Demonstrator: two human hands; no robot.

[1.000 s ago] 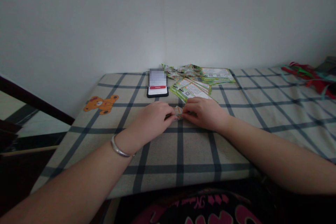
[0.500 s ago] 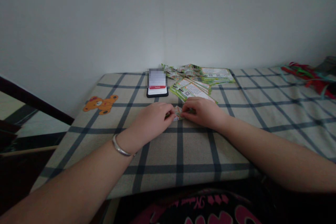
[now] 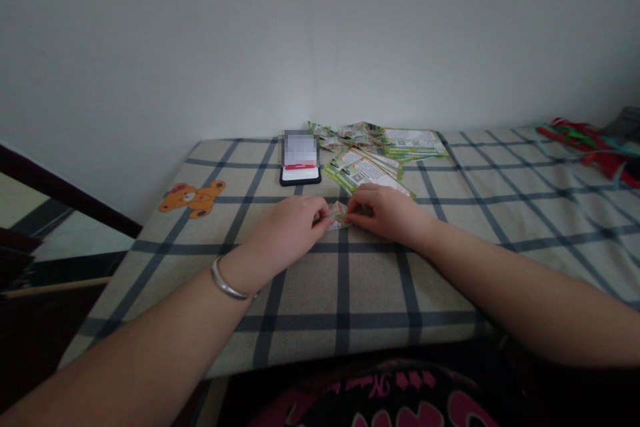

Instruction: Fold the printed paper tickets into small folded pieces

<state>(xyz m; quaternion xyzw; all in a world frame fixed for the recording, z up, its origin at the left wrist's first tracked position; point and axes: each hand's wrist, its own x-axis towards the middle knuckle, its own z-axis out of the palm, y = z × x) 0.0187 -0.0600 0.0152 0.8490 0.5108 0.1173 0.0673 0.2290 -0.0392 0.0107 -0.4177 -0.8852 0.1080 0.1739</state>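
Observation:
A small folded piece of printed paper [image 3: 339,215] lies on the checked cloth [image 3: 350,280] between my two hands. My left hand [image 3: 287,227], with a silver bangle on its wrist, pinches the paper's left end with closed fingers. My right hand [image 3: 387,213] pinches its right end, fingers curled down on it. Most of the paper is hidden under my fingertips.
Behind my hands lies a fan of green and white leaflets [image 3: 370,170], with more leaflets [image 3: 400,141] near the wall. A phone [image 3: 300,159] with a lit screen sits left of them. Red and green ribbons [image 3: 590,143] lie far right. A bear print [image 3: 193,198] marks the cloth.
Both hands stay on the folded paper with only small finger shifts; nothing else has moved.

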